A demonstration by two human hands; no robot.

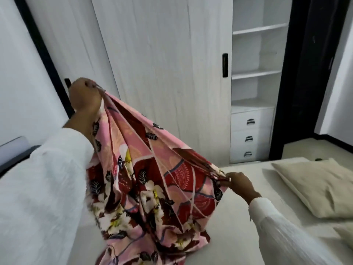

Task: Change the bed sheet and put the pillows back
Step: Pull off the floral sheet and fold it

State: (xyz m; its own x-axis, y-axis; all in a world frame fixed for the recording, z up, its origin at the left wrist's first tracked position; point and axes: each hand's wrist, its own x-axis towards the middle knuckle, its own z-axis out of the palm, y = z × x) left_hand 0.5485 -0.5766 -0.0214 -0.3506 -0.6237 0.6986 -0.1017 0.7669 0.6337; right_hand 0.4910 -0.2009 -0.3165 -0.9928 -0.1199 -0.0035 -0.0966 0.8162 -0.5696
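Note:
A pink and red floral bed sheet [152, 184] hangs bunched between my hands above the bare pale mattress [238, 232]. My left hand [85, 96] is raised high at the left and grips one gathered edge of the sheet. My right hand [238, 183] is lower, at the right, and pinches another gathered part. The sheet's lower folds drape down onto the mattress near the bottom edge of the view. A beige pillow [321, 190] lies on the mattress at the right; the corner of a second pillow [345, 233] shows at the right edge.
A white wardrobe [162, 64] with sliding doors stands beyond the bed. Open shelves [257, 50] and three drawers [250, 138] are at its right. A dark door frame [303, 73] is further right. The headboard [13, 148] shows at the left.

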